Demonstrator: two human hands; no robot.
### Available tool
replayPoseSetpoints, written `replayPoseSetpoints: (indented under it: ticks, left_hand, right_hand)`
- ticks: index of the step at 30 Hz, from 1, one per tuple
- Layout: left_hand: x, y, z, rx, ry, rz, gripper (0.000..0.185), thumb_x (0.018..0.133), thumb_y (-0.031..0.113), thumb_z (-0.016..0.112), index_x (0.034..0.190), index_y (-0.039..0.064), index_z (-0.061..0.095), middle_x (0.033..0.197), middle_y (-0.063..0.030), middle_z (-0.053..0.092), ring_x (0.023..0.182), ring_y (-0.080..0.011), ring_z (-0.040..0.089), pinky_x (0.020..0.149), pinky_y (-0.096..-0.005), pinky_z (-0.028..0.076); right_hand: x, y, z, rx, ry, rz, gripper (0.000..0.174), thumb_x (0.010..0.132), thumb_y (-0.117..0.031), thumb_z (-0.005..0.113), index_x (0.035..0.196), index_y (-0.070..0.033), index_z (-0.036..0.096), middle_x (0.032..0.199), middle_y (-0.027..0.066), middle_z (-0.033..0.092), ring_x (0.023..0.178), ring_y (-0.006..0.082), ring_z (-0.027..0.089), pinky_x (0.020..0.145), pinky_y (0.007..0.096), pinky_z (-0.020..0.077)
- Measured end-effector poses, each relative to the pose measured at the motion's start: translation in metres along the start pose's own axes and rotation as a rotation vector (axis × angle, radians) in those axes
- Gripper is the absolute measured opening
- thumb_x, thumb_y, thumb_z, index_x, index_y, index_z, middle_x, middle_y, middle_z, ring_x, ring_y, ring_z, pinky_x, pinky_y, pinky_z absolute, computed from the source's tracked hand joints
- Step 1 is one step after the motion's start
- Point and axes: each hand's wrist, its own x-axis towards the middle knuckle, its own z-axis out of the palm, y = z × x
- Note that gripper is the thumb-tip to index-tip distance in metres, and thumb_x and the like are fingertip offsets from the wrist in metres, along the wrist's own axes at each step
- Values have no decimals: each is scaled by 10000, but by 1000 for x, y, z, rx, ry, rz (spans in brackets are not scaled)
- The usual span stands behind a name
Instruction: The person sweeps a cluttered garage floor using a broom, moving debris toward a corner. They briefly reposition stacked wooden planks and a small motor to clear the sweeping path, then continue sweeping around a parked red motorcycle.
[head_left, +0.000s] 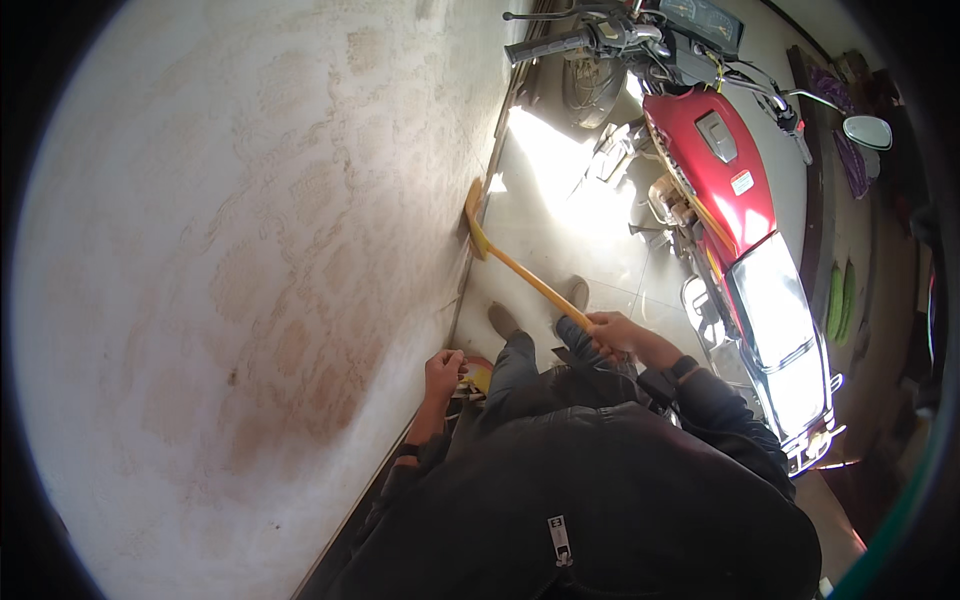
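Note:
My right hand (616, 334) is closed around the orange-yellow handle of a long-handled tool (529, 279), which looks like a broom. Its yellow head lies low, against the foot of the wall. Curled up, my left hand (445, 372) is beside a red and yellow object (477, 373) near the wall's base. Whether that hand grips anything cannot be told. The lower part of the red and yellow object is hidden by my arm and clothes.
A patterned, stained wall (285, 247) rises at the left. At the right stands a red motorcycle (724, 161), its footrest and pedals jutting over the sunlit tiled floor (525, 225). Beyond it, long green vegetables (841, 301) lie beside a dark ledge.

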Motion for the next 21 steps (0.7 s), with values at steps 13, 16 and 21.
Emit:
replayPoseSetpoints:
  ticks: [13,16,21]
  left_hand:
    - [54,80,95,401,-201,82,230,977,228,668,989,-2,673,837,-57,700,660,-131,647,615,-280,536]
    - [71,107,143,571,-269,71,383,906,278,736,1156,-1,657,977,-127,714,783,-205,690,724,-339,571]
    - [77,149,231,1303,-430,799,812,739,316,823,1445,61,511,1427,-199,543,1347,-384,500,1141,-514,396]
  right_hand:
    - [-88,78,-117,-364,244,-360,508,888,-122,693,1376,-5,613,996,191,735,770,230,694,717,366,569]
    - [-151,59,-145,-283,144,-152,550,903,-117,725,1429,-39,584,766,117,705,583,168,635,544,332,521]
    - [-264,74,-188,-244,83,-31,709,851,-62,766,1516,-91,524,613,48,617,500,103,568,460,263,451]
